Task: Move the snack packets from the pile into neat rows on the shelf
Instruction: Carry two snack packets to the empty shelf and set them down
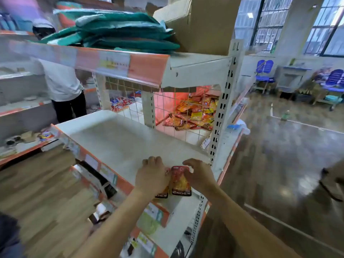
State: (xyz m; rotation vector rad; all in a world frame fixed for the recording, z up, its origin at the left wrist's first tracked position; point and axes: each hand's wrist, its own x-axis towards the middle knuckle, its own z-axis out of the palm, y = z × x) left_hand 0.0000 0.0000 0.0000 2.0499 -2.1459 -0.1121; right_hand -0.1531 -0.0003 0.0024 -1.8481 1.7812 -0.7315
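Grip of left hand [151, 175] holds a mostly hidden packet [161, 194], right hand [199, 176] pinches the red packet [180, 181] alongside

Daylight from the windows [325, 25] at upper right throws glare on the glossy floor [286, 190]. What looks like motion blur smears the left side, and wide-angle distortion bends the edges.

Shop floor — retail gondola shelf [130, 142], slotted uprights [220, 118], orange price-label strip [115, 65] on edge at 11 o'clock. Snack packet pile [195, 112] behind wire mesh [167, 103], 1 o'clock. More stocked shelving [24, 107] at 9 o'clock — person [61, 81] beside it.
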